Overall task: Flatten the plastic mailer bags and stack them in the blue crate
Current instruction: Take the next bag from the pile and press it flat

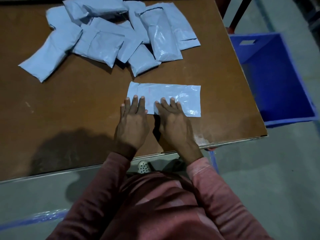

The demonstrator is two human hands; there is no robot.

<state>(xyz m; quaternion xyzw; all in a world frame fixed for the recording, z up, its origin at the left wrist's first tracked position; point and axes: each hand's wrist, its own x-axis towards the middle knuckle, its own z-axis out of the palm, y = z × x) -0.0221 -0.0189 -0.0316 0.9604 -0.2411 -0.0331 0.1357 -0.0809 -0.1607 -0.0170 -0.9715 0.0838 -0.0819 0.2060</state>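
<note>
head camera looks steeply down, close over the table (72,104).

Top: a long-sleeved garment (155,205) in dusty reddish pink, softly creased across the front, with paler patches showing in the folds.
Sleeves: the left sleeve (107,184) and right sleeve (209,184) both reach the wrists; the right cuff looks lighter pink with a fine ribbed weave.
Hands: the left hand (132,125) and right hand (174,125) are bare, without gloves.
Footwear: a white shoe (143,166) with dark round holes.
</note>
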